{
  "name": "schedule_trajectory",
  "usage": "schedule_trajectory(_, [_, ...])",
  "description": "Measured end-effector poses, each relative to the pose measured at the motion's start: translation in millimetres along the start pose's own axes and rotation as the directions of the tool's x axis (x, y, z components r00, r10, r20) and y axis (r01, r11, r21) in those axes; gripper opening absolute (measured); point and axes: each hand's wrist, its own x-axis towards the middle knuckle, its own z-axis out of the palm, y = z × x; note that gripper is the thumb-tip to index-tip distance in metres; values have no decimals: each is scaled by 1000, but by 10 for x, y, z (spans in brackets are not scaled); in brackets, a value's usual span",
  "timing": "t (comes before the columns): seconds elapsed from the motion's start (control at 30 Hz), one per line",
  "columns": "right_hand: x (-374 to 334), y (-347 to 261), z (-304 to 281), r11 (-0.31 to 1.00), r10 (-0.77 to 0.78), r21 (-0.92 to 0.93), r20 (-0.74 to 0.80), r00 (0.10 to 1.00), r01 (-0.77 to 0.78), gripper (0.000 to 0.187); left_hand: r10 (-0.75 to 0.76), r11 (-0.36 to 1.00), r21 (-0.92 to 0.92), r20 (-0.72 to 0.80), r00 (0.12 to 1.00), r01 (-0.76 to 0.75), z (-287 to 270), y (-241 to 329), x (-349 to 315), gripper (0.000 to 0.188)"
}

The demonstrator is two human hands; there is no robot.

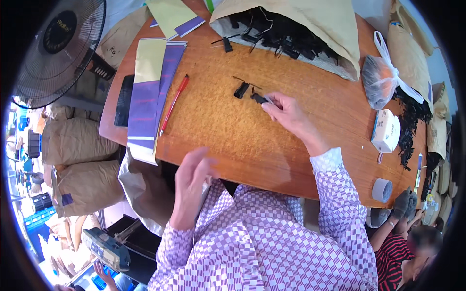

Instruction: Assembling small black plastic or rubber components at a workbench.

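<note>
My right hand (290,116) reaches over the middle of the wooden table (213,116), thumb and fingers closed on a small black plastic part (259,99). Just left of it lies a similar black part (241,89) with a thin arm sticking out. My left hand (191,179) is raised near the table's front edge, its fingers smeared by motion, and I cannot tell whether they hold anything. At the far side, a large paper sack (296,22) lies with its mouth toward me, full of black plastic parts (281,41); one loose part (227,44) rests before it.
On the left lie a red pen (174,104), purple-and-yellow printed sheets (145,97) and a dark phone-like slab (124,99). A fan (60,36) stands beyond. To the right are a tied plastic bag (381,80), white box (386,131), tape roll (382,190) and a gloved co-worker (395,252).
</note>
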Motion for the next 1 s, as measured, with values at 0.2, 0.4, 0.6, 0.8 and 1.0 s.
schedule_trajectory(0.2, [-545, -328, 175, 960, -170, -209, 100, 980, 188, 23, -101, 906, -325, 457, 884, 272, 298, -39, 532, 45])
schedule_trajectory(0.4, [-914, -471, 206, 809, -421, -330, 254, 871, 487, 34, -74, 779, -434, 654, 753, 453, 345, -273, 456, 51])
schedule_trajectory(0.6, [-964, -455, 284, 686, -501, -371, 382, 776, 626, 34, -80, 653, -459, 749, 658, 602, 220, -227, 247, 44])
schedule_trajectory(0.8, [-1018, -374, 435, 886, -312, -326, 105, 944, 329, 34, -86, 720, -536, 562, 823, 442, 328, -151, 147, 33])
schedule_trajectory(1.0, [-1085, -367, 627, 997, -78, -6, 71, 994, 79, 20, 70, 960, -278, 305, 950, 19, 384, -206, 163, 31])
